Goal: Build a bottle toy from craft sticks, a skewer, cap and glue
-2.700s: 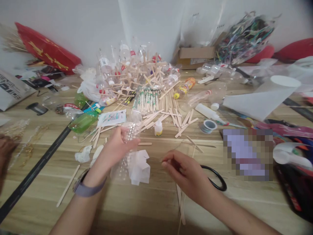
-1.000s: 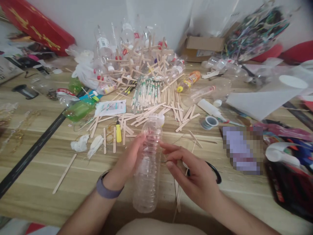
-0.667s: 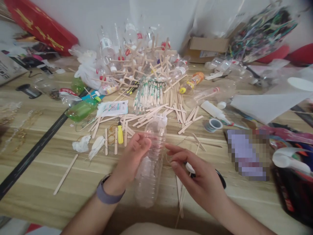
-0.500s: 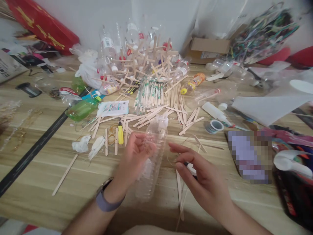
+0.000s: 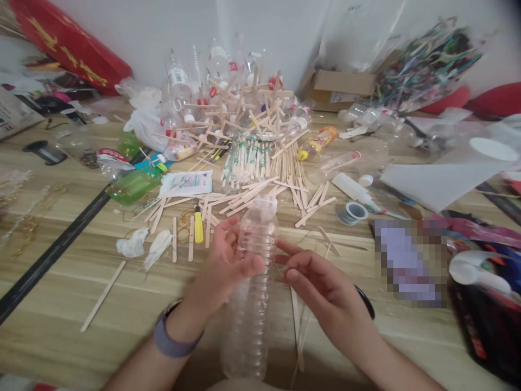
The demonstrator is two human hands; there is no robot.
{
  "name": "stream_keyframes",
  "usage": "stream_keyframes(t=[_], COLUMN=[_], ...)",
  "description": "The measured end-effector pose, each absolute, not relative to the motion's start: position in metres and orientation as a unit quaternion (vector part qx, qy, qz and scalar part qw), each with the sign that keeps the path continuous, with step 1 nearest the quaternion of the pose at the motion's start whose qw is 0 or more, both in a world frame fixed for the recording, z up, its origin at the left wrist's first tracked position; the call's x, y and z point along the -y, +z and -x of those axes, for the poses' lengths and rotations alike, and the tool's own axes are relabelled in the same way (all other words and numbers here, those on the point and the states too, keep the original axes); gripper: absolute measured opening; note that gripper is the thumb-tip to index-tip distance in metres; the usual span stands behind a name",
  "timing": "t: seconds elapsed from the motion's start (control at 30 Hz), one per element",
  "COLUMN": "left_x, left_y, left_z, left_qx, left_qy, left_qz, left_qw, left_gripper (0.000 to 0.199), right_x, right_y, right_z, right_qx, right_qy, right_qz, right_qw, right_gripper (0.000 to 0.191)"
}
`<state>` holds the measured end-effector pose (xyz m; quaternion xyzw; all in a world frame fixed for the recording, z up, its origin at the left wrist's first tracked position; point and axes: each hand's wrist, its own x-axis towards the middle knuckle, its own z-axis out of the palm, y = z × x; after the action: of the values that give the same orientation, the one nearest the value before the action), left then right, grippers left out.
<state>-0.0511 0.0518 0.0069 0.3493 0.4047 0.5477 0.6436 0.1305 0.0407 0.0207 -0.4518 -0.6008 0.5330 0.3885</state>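
One clear plastic bottle (image 5: 246, 331), cylindrical and ribbed, is between the two hands at the near side of the wood-grained worktop (image 5: 52, 331), neck pointing away. The left hand (image 5: 223, 266) curls round its upper body, thumb across the front; the right hand (image 5: 321, 285) is half open, fingertips at the bottle's side, and I cannot tell whether it pinches anything. To the left lie one yellow-handled tool (image 5: 198, 227), two crumpled white pieces (image 5: 132, 244) and one lone flat wooden stick (image 5: 103, 296).
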Motion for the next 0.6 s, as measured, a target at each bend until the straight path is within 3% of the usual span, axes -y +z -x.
stream_keyframes(t=[0.07,0.17,0.3,0.47,0.6], left_x=[-0.051,-0.049,-0.05,-0.049,-0.045], left_y=[0.008,0.012,0.015,0.015,0.015], left_z=[0.049,0.048,0.052,0.052,0.048], left_qx=[-0.376,-0.364,-0.378,-0.412,-0.463], left_qy=[0.511,0.494,0.501,0.489,0.471], left_qz=[-0.332,-0.279,-0.22,-0.287,-0.346], left_qw=[0.698,0.739,0.747,0.713,0.667], left_gripper=[0.064,0.048,0.043,0.039,0.05], right_x=[-0.04,-0.041,-0.044,-0.045,-0.043], right_y=[0.023,0.026,0.031,0.041,0.048], right_z=[-0.128,-0.13,-0.14,-0.144,-0.136], right_qx=[0.575,0.569,0.637,0.728,0.758], right_qy=[0.566,0.576,0.433,0.263,0.195], right_qz=[0.445,0.446,0.49,0.468,0.458], right_qw=[0.388,0.382,0.409,0.426,0.421], right_gripper=[0.019,0.02,0.016,0.008,0.01])
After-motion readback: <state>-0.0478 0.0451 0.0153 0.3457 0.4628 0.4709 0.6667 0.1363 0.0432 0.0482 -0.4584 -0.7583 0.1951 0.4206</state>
